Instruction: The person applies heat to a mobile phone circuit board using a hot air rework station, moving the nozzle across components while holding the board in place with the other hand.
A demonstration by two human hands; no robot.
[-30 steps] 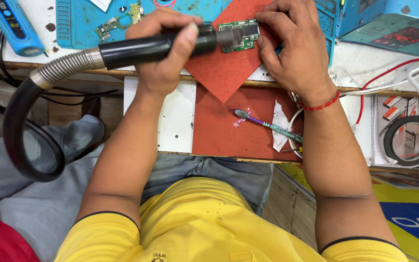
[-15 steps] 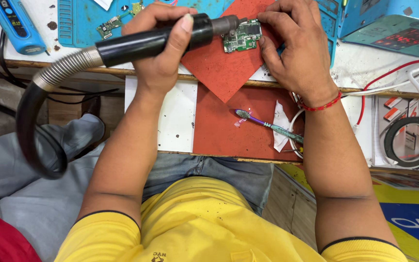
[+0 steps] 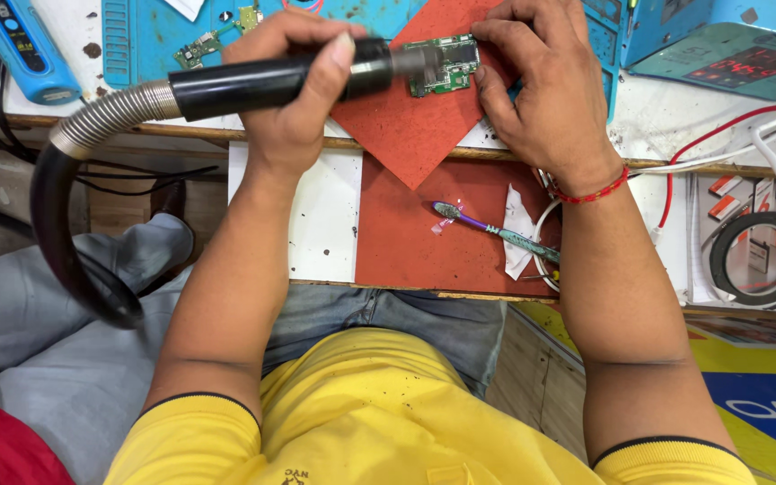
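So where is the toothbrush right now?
In the head view, the toothbrush lies on the lower red mat, toward the right side, just below the right hand and its wrist, with its bristle end pointing left beside a scrap of white paper.

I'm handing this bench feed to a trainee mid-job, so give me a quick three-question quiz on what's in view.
1. True or false: the left hand grips a black hot-air handpiece by its barrel.
2. What does the right hand steady? A) a roll of tape B) a green circuit board C) a toothbrush
3. Fill in: the circuit board lies on a red ____.

Key: 1 true; 2 B; 3 mat. The toothbrush lies untouched nearer the person, on a second red mat.
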